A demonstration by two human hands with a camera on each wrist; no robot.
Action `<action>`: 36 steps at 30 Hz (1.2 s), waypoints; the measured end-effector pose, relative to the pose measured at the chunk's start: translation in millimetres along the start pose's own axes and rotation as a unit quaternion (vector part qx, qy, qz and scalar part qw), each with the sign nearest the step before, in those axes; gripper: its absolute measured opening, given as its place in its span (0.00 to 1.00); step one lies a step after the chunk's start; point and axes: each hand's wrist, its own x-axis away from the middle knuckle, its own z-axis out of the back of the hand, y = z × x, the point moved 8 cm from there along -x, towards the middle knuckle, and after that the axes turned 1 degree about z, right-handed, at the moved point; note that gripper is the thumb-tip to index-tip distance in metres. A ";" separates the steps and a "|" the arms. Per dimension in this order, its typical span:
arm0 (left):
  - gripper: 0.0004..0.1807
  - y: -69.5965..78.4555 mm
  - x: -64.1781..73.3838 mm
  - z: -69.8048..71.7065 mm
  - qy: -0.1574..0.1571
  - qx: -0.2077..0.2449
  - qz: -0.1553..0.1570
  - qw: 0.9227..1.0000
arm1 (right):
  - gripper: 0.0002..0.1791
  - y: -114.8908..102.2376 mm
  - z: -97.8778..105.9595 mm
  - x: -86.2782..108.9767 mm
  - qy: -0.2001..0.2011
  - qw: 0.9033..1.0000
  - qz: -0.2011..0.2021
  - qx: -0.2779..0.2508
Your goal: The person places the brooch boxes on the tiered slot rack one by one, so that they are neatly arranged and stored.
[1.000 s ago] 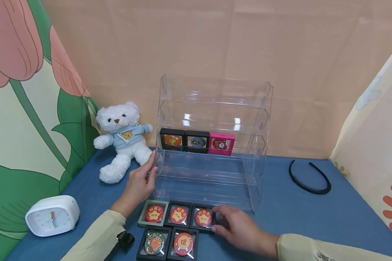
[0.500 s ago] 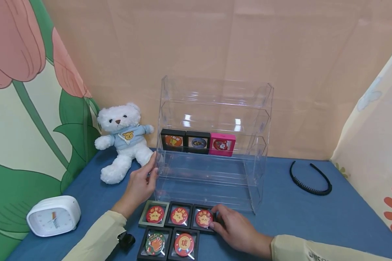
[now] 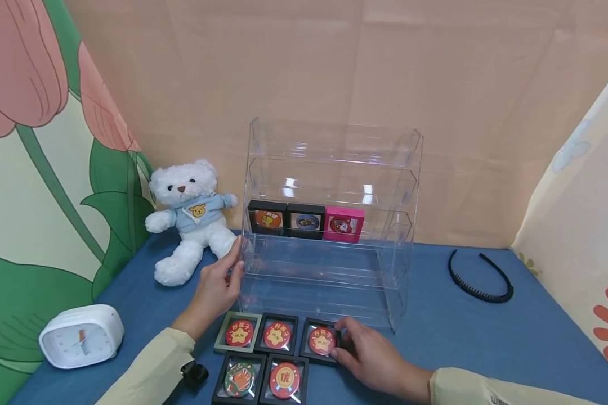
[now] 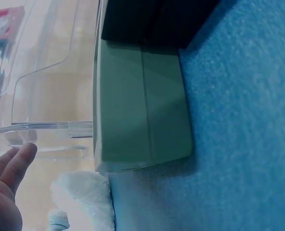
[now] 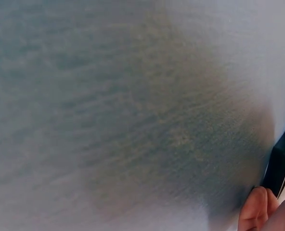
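Observation:
A clear acrylic display rack [image 3: 329, 259] stands in the middle of the table. My left hand [image 3: 215, 289] rests its fingertips on the rack's left side; in the left wrist view its fingers [image 4: 18, 166] reach the clear edge. My right hand [image 3: 372, 354] pinches the right edge of a black badge box [image 3: 308, 353] with a red star badge in its window, lying a little apart from its neighbour. Beside it lie another black badge box [image 3: 262, 336] and a green-framed badge box [image 3: 218, 340]. Two more black badge boxes [image 3: 284, 364] lie in front.
Two black badge boxes [image 3: 268, 205] and a pink badge box [image 3: 347, 212] stand on a rack tier. A white teddy bear [image 3: 192, 222] sits left of the rack, a white clock [image 3: 83, 337] at front left. A black headband [image 3: 481, 292] lies on the right.
My right hand has drawn the black badge box slightly right, opening a gap to its neighbour. The left hand has stayed at the rack's side.

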 end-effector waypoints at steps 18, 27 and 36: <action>0.31 -0.1 0.3 -0.1 -0.009 -0.007 0.008 1.000 | 0.37 22.5 6.4 24.9 -0.095 0.993 -0.031 -0.057; 0.31 -0.5 0.6 -1.3 -0.011 -0.008 0.011 1.000 | 0.32 25.6 6.3 22.8 -0.112 0.989 -0.030 -0.093; 0.31 -0.2 0.5 -0.6 -0.008 -0.010 0.009 1.000 | 0.27 21.3 14.7 25.5 -0.048 0.993 -0.006 -0.104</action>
